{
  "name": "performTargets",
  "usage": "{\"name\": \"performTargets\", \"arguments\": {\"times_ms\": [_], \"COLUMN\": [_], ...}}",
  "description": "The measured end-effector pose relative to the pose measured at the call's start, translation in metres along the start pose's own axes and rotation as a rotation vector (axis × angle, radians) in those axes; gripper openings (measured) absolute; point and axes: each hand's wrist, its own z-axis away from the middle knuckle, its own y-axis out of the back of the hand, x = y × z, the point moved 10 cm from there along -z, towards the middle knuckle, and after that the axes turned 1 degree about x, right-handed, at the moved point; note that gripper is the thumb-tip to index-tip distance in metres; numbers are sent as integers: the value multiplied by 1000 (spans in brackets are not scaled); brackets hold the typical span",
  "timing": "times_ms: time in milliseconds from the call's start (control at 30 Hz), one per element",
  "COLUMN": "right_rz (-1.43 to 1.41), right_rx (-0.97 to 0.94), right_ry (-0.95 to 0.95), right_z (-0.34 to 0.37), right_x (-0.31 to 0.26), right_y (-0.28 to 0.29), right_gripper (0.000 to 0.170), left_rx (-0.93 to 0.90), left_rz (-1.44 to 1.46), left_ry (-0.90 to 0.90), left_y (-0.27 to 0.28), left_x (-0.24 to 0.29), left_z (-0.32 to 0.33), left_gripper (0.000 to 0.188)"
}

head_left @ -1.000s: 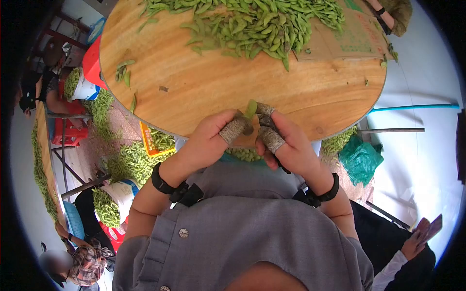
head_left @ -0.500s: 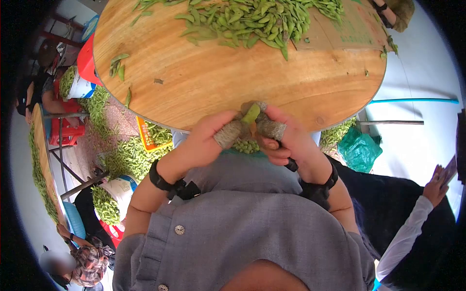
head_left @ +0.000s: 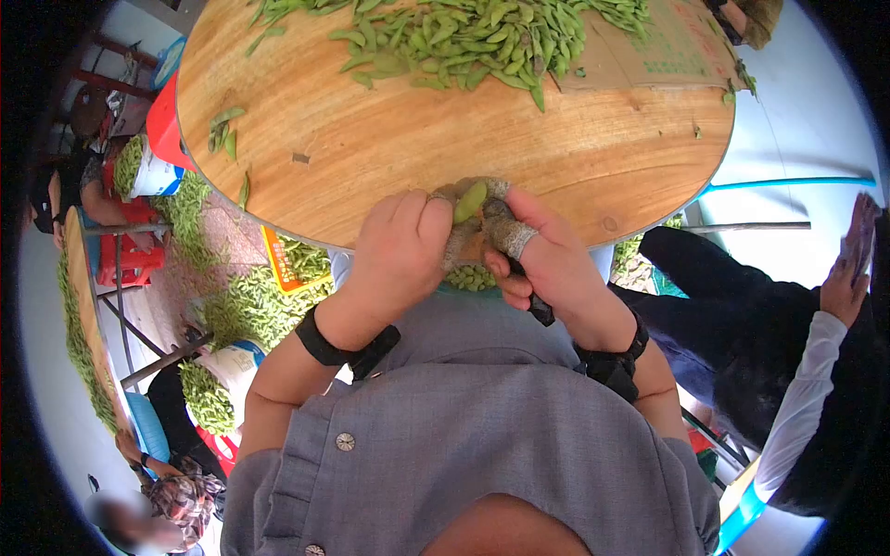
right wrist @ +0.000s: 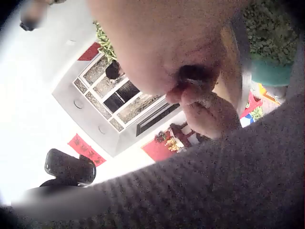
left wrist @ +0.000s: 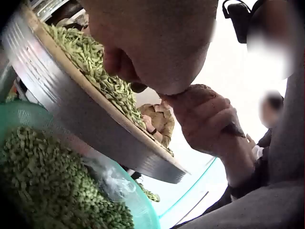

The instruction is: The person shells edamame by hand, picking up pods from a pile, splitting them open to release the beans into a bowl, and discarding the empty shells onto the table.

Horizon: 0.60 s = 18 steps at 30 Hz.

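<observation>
Over the near edge of the round wooden table (head_left: pixel 371 167), my two hands meet at a green soybean pod (head_left: pixel 470 201). The left hand (head_left: pixel 403 246) pinches the pod between finger and thumb, both in grey knitted finger covers. My right hand (head_left: pixel 547 259), also with covered fingertips, is curled round a small black tool (head_left: pixel 540 310); its tip is hidden at the pod. Below the hands, shelled green beans (left wrist: pixel 57 181) fill a green mesh basket (left wrist: pixel 147 210) in the left wrist view. A heap of pods (head_left: pixel 473 42) lies across the table's far side.
Flattened cardboard (head_left: pixel 649 56) lies under the heap's right side. On the left floor are spread pods (head_left: pixel 250 306), an orange crate (head_left: pixel 275 269) and a white bucket (head_left: pixel 241 361). Other people sit at left; a person in dark clothes (head_left: pixel 732 324) is close on the right.
My left hand has rolled over, its knuckles now upward, and the pod has tilted between the hands. On the right, the dark-clothed person has moved forward, covering most of the green bag.
</observation>
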Motion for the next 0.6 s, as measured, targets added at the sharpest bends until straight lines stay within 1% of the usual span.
{"name": "performTargets", "arguments": {"times_ms": [33, 67, 133, 167, 233, 267, 300, 333, 367, 400, 433, 467, 500, 533, 567, 600], "right_rz": [-71, -143, -148, -151, -163, -173, -174, -41, 91, 91, 414, 730, 728, 849, 967, 966], "right_rx": [-12, -25, -12, -3, 13, 27, 28, 6, -14, -14, 170, 354, 357, 325, 295, 304], "right_ry": [-35, -72, -77, -80, -85, -91, -92, -100, -107, -105, 332, 773, 770, 723, 673, 672], "right_z": [0, 1, 0, -1, 1, 2, 2, 3, 2, -6, -10, 10, 13, 14, 15, 16], "right_x": [3, 7, 11, 13, 14, 15, 14, 13, 14, 23, -7, -36, -41, -46, -47, -50], "right_y": [-1, -2, 0, 1, 1, 2, 7, 13, 17, 23, 41, 40, 38, 29, 21, 22], "right_gripper": [27, 28, 29, 30, 30, 30, 30, 29, 29, 29, 27, 26, 26, 22, 20, 20], "left_rx": [-13, -13, 51, 49, -44, -46, -186, -334, -337, -321, -302, -304, -230, -158, -163, -214], "left_rz": [81, 82, 360, 361, 947, 948, 1183, 1415, 1414, 1220, 1027, 1028, 876, 721, 723, 684], "left_ry": [73, 70, 145, 145, 459, 459, 603, 747, 746, 715, 683, 683, 494, 307, 305, 281], "left_y": [-3, -5, -3, -4, -33, -32, -50, -66, -63, -52, -44, -45, -32, -19, -19, -20], "left_x": [-6, -3, -6, -6, -27, -31, -36, -31, -30, -31, -33, -32, -26, -16, -15, -11], "left_z": [0, -1, 0, 2, 15, 16, 25, 35, 34, 30, 26, 26, 15, 7, 9, 10], "left_gripper": [24, 24, 15, 15, 15, 15, 16, 18, 18, 20, 21, 21, 22, 22, 22, 23]}}
